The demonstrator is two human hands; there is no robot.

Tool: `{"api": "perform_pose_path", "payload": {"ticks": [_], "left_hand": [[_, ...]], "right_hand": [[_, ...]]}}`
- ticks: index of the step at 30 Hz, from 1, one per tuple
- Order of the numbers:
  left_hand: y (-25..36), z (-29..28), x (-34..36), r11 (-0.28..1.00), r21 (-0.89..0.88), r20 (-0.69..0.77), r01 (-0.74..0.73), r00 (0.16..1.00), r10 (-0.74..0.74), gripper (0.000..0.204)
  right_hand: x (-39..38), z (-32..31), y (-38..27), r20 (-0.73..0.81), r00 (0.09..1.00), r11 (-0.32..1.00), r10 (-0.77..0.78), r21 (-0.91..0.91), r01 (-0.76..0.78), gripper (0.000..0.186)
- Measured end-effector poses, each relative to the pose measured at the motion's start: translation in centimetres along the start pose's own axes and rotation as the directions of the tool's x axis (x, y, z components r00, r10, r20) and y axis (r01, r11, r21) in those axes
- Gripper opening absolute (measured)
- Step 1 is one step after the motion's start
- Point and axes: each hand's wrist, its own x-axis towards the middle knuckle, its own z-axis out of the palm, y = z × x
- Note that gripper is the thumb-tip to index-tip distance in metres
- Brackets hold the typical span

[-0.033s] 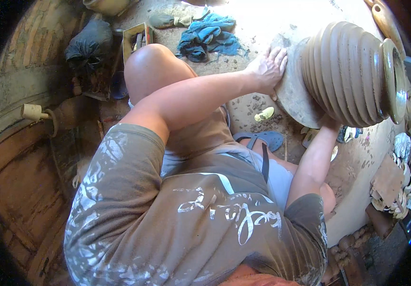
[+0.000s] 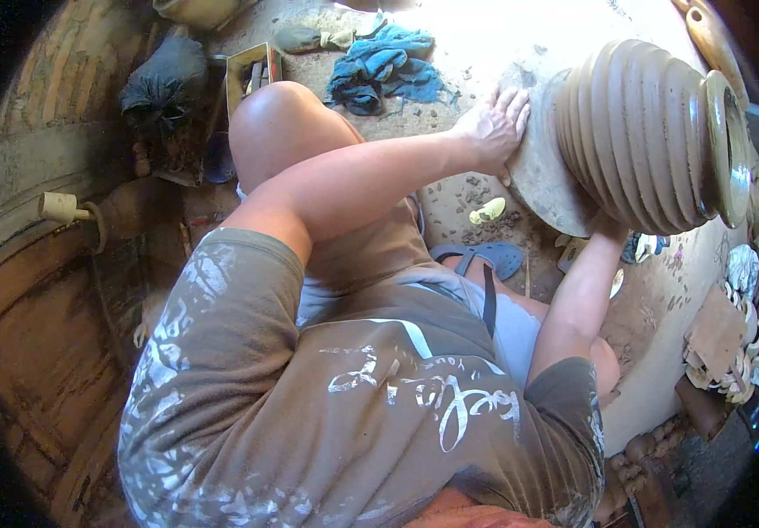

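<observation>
A large brown clay pot (image 2: 630,136) with ridged walls and a wide, shiny rim (image 2: 733,150) stands on a round grey disc (image 2: 542,167) at the right; its mouth points to the right of the picture. My left hand (image 2: 496,130) rests on the left edge of the disc, fingers stretched out and somewhat spread, with the thumb tip lower down by the edge. My right hand (image 2: 610,227) reaches under the near side of the pot beside the disc. The pot hides its fingers, so I cannot tell what they grip.
Crumpled blue cloth (image 2: 386,70) lies past my left knee, beside an open box (image 2: 254,70). Clay crumbs and a pale yellow scrap (image 2: 488,210) lie near the disc. My foot wears a blue-grey clog (image 2: 494,257). A flat brown board (image 2: 716,333) sits at the right, a black bag (image 2: 166,84) at the left.
</observation>
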Motion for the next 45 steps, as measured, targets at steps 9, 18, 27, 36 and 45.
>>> {"api": "perform_pose_path", "payload": {"ticks": [9,18,27,36,45], "left_hand": [[2.5,-0.3,-0.7,0.999,0.005,0.045,0.044,0.998,-0.044,0.124],[-6.8,1.1,6.2,0.705,-0.635,-0.109,0.315,0.867,-0.486,0.057],[-0.7,7.6,7.0,-0.095,-0.947,0.287,0.306,0.679,-0.675,0.078],[10.7,8.0,-3.2,-0.028,-0.735,0.647,0.678,0.712,0.272,0.095],[4.7,9.5,2.5,-0.416,-0.874,0.465,0.251,0.677,-0.571,0.086]], "right_hand": [[-0.2,-2.8,-1.3,-0.064,0.998,0.999,0.000,-0.041,-0.003,0.046],[-3.8,-10.5,-12.2,-0.256,0.916,0.753,-0.309,-0.654,0.071,0.044],[-16.6,-1.8,-20.8,-0.186,0.816,0.670,-0.547,-0.683,0.293,0.040],[-19.4,2.9,-20.0,-0.036,0.789,0.572,-0.613,-0.709,0.412,0.036],[-22.5,7.7,-19.9,0.186,0.611,0.209,-0.770,-0.831,0.516,0.022]]}}
